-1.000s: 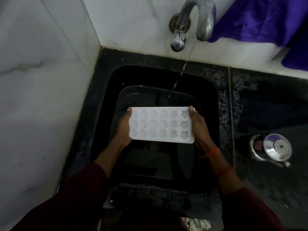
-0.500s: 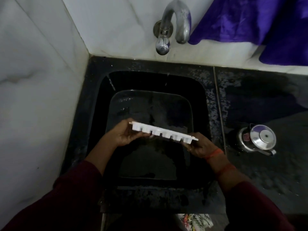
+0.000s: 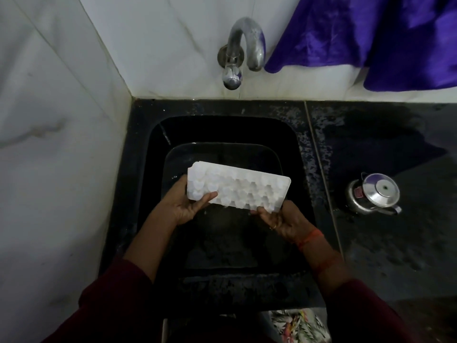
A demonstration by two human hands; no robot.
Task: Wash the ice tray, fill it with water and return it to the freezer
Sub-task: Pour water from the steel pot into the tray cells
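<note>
- Head view: a white plastic ice tray (image 3: 237,188) is held in the air over the black sink (image 3: 300,154), on the near side of the curved steel tap (image 3: 243,43). No stream of water shows.
- Its long axis runs left to right, with the right end slightly nearer. The tray is tilted, and the bumpy underside seems to face the camera.
- The left hand (image 3: 184,206) grips the left short end with the thumb curled over it. The right hand (image 3: 284,220) pinches the near right edge.
- Judgement: filling calls for turning the cups upward and carrying the tray far, under the spout.
</note>
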